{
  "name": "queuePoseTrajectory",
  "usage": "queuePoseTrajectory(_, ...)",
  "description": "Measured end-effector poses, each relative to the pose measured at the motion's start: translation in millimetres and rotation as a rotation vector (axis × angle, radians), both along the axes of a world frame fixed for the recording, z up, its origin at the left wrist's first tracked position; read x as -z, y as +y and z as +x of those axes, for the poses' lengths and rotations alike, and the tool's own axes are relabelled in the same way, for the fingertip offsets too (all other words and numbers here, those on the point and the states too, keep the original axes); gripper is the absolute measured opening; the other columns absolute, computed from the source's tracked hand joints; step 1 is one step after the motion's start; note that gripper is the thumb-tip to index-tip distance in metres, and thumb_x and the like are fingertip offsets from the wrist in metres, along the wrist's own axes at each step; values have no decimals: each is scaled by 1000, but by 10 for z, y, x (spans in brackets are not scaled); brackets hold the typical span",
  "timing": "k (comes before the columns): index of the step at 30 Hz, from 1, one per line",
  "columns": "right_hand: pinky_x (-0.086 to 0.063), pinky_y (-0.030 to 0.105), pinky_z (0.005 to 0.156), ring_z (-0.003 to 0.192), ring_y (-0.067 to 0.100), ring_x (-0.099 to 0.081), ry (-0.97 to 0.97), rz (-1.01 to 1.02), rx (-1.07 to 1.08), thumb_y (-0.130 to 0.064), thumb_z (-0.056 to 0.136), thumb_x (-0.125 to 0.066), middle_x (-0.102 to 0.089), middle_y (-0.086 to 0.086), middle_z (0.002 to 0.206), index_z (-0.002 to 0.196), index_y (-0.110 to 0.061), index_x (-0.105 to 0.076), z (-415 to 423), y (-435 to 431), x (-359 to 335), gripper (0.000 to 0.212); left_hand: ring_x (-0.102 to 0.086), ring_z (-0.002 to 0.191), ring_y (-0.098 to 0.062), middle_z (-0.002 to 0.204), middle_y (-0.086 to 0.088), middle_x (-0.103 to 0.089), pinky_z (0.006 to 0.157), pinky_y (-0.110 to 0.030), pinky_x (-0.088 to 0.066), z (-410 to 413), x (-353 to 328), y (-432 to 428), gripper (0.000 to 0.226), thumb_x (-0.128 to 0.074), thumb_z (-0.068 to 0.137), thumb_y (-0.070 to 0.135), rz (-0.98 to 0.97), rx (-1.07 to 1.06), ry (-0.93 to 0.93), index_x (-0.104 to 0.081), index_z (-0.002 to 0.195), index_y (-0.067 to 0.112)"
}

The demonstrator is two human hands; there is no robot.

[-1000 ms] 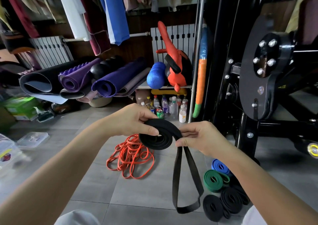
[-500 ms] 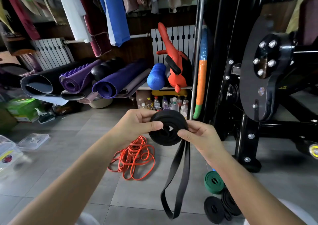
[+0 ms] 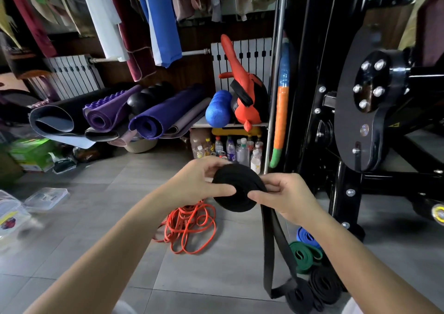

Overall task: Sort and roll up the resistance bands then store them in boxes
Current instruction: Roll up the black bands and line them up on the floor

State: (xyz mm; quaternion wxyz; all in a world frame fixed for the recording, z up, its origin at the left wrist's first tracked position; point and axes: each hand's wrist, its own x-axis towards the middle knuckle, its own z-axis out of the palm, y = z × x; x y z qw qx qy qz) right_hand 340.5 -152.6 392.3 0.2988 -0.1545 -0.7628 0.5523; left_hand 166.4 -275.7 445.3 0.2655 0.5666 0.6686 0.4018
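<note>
The black rubber resistance band [image 3: 239, 181], partly wound into a flat coil, was held in mid-air above the grey tiled floor [image 3: 96, 217]. The left hand [image 3: 199, 186] pinched the coil's left edge between thumb and fingers. The right hand [image 3: 286, 198] gripped the right edge, thumb on the coil face. The unwound tail [image 3: 268, 253] hung as 2 straps below the right hand. On the floor lay a tangled orange band [image 3: 189, 229], a rolled blue band [image 3: 306, 236], a rolled green band [image 3: 304, 256] and black rolled bands [image 3: 324, 285]. A clear plastic box [image 3: 9, 215] sat at far left.
</note>
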Motion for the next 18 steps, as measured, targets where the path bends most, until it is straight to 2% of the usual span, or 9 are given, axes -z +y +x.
queuePoseTrajectory(2,-55,20,79,85,0,-69,-128,112,8,-10,74,-78,-73,-18,85,89,-36,-72,-40,-15,-14,31,-59,99,-2,106,15,-62,83,-16,-46,86,-159,73,46,-79,72,26,-110,51,453,-60,114,24)
queuePoseTrajectory(4,-55,23,81,83,-3,-68,-225,241,8,-21,71,-78,-73,-19,85,90,-33,-74,-89,-44,-38,22,-56,95,-13,104,6,-62,75,-25,-44,194,-260,154,46,-76,72,38,-261,101,819,-62,112,20)
queuePoseTrajectory(6,-56,26,80,82,-3,-68,-226,233,-15,-23,71,-79,-73,-17,83,89,-32,-74,-122,-64,-49,21,-57,85,-20,91,-4,-63,62,-28,-38,259,-316,208,37,-73,74,40,-353,134,981,-66,97,12)
queuePoseTrajectory(10,-55,26,79,80,4,-70,-176,67,-73,-17,69,-82,-73,-12,80,89,-32,-68,-117,-7,-35,29,-55,71,-18,74,-2,-60,58,-28,-38,175,-395,182,30,-74,74,39,-321,128,852,-69,85,11)
queuePoseTrajectory(14,-53,28,86,87,12,-69,-254,3,-104,-11,71,-81,-74,-5,88,91,-28,-65,-45,39,214,31,-64,78,-20,83,-7,-70,74,-35,-51,0,-524,106,27,-77,72,35,-216,33,656,-72,88,13)
queuePoseTrajectory(15,-53,28,86,88,13,-69,-251,-25,-84,-8,72,-79,-73,-3,89,90,-27,-65,-39,19,315,30,-66,77,-19,81,-5,-71,74,-33,-52,-30,-566,90,23,-79,71,32,-178,10,577,-73,86,16)
queuePoseTrajectory(18,-55,32,85,84,20,-69,-264,-90,43,-4,79,-71,-73,0,84,83,-21,-69,-75,-18,644,17,-68,69,-4,75,9,-73,65,-13,-52,-74,-684,51,14,-81,69,25,-54,-37,388,-72,79,28)
